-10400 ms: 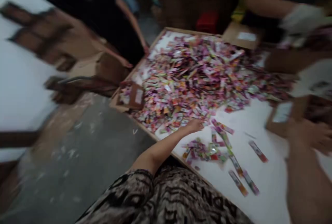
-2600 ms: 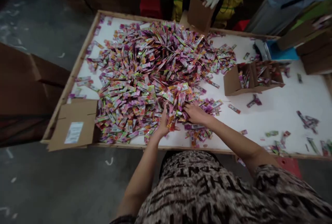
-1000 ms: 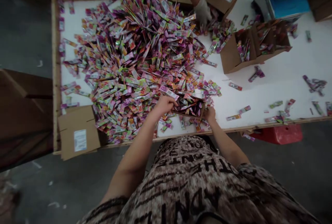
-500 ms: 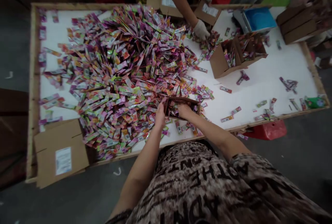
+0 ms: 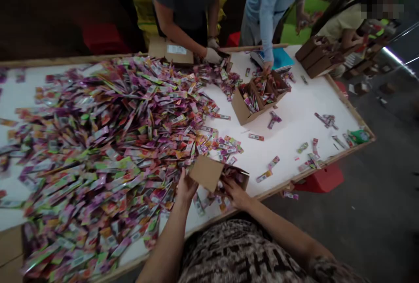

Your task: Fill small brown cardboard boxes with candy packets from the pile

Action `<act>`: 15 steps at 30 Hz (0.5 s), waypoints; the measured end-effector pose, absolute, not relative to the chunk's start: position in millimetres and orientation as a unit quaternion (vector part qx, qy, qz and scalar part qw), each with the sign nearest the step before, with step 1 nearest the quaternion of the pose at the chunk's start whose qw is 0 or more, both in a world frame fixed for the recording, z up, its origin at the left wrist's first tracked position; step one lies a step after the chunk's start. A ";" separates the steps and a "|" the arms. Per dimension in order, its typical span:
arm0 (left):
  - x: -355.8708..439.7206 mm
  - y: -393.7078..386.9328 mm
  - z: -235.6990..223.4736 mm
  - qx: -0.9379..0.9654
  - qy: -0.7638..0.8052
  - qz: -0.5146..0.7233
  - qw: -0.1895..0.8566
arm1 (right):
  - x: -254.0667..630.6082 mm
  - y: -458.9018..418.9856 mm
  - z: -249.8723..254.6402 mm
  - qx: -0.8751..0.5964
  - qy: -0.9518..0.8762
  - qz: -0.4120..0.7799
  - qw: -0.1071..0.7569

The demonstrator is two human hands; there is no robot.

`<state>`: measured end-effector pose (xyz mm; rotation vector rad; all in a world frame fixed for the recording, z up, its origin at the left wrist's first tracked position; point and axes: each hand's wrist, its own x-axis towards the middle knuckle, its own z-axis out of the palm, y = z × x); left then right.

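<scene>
A small brown cardboard box (image 5: 207, 173) is tilted between my hands above the table's near edge, its opening toward the right with packets inside. My left hand (image 5: 186, 186) grips its left end, fingers partly behind the cardboard. My right hand (image 5: 235, 192) is at the near side of the opening, its fingers curled over the edge; whether packets are in them is hidden. To the left spreads a large heap of narrow, colourful stick packets (image 5: 131, 139), reaching close to my left hand. A few more packets lie below the box.
Filled cartons (image 5: 244, 110) stand across the table (image 5: 294, 112), near a blue stack (image 5: 282, 59). Opposite, a gloved co-worker's hand (image 5: 212, 56) works at another box; a blue-sleeved arm (image 5: 267, 34) reaches into the cartons. A red stool (image 5: 322, 180) sits below the near edge.
The view has swung to the right and up. The box has tipped, showing its flat cardboard side. My right hand has come out from deep inside to the box's near edge.
</scene>
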<state>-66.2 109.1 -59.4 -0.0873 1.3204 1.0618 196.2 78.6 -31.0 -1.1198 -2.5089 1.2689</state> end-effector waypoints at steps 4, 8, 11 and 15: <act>31.7 207.5 -39.5 0.125 0.523 0.406 0.739 | 291.6 109.3 -15.5 -0.517 -0.762 0.347 0.175; 161.3 276.0 -35.5 0.384 0.512 0.212 0.738 | 410.4 175.5 6.8 -0.663 -0.679 0.276 0.150; 216.5 276.0 -45.5 0.536 0.525 0.080 0.656 | 476.1 243.1 8.8 -0.752 -0.603 0.263 0.032; 207.6 222.4 -64.5 0.544 0.521 0.007 0.658 | 504.8 348.3 1.8 -0.783 -0.571 0.245 -0.013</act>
